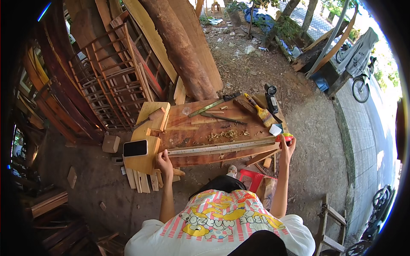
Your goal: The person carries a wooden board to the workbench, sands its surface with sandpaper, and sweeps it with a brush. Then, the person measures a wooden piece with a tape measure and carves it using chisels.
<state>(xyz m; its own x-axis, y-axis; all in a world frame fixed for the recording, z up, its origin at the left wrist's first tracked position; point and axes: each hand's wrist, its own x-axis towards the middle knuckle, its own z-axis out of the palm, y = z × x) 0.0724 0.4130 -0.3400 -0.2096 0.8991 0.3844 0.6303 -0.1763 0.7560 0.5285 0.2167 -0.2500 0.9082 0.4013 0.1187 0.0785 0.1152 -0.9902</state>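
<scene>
My right hand [287,148] grips a red and yellow tape measure [285,137] at the right end of the wooden workbench [183,128]. A long, pale, narrow strip [222,148] runs along the bench's near edge from there to the left; I cannot tell how much of it is tape blade and how much is wood. At its left end my left hand [164,163] is closed, with thumb and finger pinching the tape's end. Wood shavings [227,135] lie just beyond the strip.
On the bench lie a yellow-handled brush [260,110], a green ruler-like strip [206,107], a dark file-like tool [224,118] and a small black fan-like device [270,96]. A phone [135,148] rests at the left. Timber boards [194,47] and a wooden lattice [109,79] stand behind.
</scene>
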